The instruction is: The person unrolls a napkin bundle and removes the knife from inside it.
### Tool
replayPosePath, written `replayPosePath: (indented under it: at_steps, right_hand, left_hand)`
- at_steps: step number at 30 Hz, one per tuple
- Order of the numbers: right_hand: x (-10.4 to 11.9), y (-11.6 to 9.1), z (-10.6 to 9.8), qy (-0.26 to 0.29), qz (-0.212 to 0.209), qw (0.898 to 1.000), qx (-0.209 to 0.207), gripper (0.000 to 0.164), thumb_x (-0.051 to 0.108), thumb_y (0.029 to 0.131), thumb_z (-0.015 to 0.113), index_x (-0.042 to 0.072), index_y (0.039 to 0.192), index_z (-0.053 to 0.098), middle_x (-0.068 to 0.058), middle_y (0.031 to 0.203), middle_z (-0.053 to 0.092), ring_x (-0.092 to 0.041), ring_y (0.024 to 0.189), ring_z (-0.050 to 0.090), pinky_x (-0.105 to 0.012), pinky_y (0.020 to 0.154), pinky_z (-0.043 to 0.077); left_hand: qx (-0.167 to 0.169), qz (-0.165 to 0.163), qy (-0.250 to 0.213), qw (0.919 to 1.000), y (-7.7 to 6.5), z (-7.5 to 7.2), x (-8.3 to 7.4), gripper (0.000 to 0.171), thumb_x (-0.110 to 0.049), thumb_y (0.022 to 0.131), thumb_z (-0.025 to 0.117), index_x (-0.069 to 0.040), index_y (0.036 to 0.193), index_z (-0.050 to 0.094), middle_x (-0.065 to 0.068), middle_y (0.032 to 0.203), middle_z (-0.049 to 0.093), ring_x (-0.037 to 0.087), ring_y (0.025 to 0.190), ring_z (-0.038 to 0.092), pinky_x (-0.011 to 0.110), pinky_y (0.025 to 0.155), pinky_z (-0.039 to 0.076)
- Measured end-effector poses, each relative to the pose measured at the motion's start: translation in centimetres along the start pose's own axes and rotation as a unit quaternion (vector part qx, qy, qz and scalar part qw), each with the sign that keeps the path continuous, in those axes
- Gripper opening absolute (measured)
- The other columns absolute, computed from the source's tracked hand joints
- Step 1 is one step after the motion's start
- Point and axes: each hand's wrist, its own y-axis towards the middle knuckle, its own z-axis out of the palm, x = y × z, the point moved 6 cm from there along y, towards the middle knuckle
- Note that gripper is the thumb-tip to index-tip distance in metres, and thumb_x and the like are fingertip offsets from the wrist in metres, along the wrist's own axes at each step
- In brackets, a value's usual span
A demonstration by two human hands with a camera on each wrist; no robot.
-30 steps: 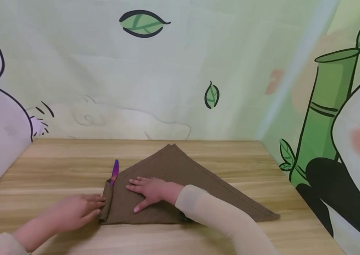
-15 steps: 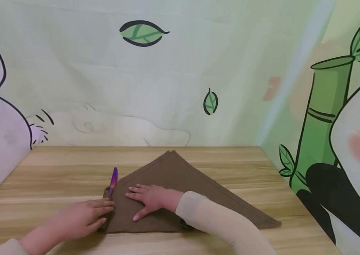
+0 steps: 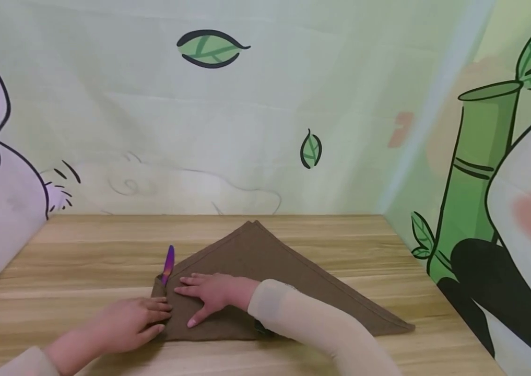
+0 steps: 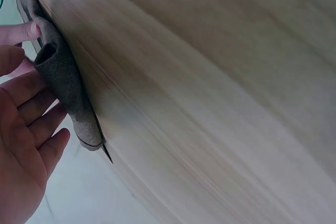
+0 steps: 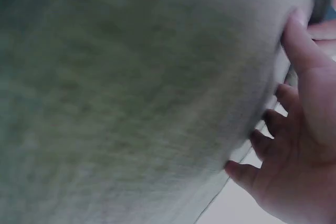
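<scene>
A brown cloth napkin (image 3: 256, 256), folded to a triangle, lies on the table with its peak at the back. Its left end is a narrow roll (image 3: 158, 288), from whose far end the purple, shiny blade of a table knife (image 3: 168, 265) sticks out; the knife's other part is hidden. My left hand (image 3: 129, 324) rests on the roll, fingers fairly straight. In the left wrist view those fingers lie against the rolled cloth (image 4: 65, 80). Just right of the roll, my right hand (image 3: 211, 295) presses on the napkin with fingers spread. Cloth (image 5: 147, 87) fills most of the right wrist view.
The wooden table (image 3: 82, 250) reaches back to a printed wall sheet (image 3: 246, 120) with leaves on it. Bamboo (image 3: 476, 156) and panda drawings cover the sides. A small dark item (image 3: 260, 328) shows under my right forearm; what it is I cannot tell.
My left hand has moved right and over the roll, which sits slightly farther right. My right hand has slid a little left across the napkin. The head view has tilted slightly up.
</scene>
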Motion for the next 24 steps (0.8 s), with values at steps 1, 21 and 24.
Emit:
replayPosePath:
  at_steps: [1,21,24]
  right_hand:
    - [0.0,0.0,0.2,0.002,0.002,1.0,0.005,0.082,0.06,0.096,0.061,0.03,0.164,0.025,0.006,0.174,0.016,-0.017,0.162,0.015,-0.037,0.131,0.025]
    - [0.1,0.0,0.6,0.014,0.004,1.0,-0.002,0.08,0.058,0.097,0.062,0.031,0.163,0.027,0.007,0.174,0.017,-0.015,0.162,0.014,-0.041,0.13,0.026]
    - [0.1,0.0,0.6,0.014,0.005,1.0,-0.002,0.08,0.058,0.097,0.062,0.031,0.163,0.027,0.007,0.174,0.017,-0.015,0.163,0.014,-0.041,0.131,0.025]
  left_hand:
    - [0.003,-0.002,-0.002,1.0,-0.1,0.1,0.1,0.035,-0.033,0.099,0.064,-0.008,0.122,0.075,0.011,0.127,0.074,0.034,0.119,0.069,0.052,0.097,0.058]
    - [-0.025,-0.026,0.007,0.9993,-2.5,-0.8,1.9,0.029,-0.029,0.099,0.064,-0.008,0.112,0.078,0.008,0.12,0.076,0.028,0.107,0.075,0.046,0.087,0.062]
    - [-0.022,-0.036,0.004,0.9991,-2.7,-0.8,2.3,0.028,-0.029,0.099,0.064,-0.009,0.112,0.079,0.007,0.119,0.077,0.028,0.107,0.075,0.046,0.087,0.062]
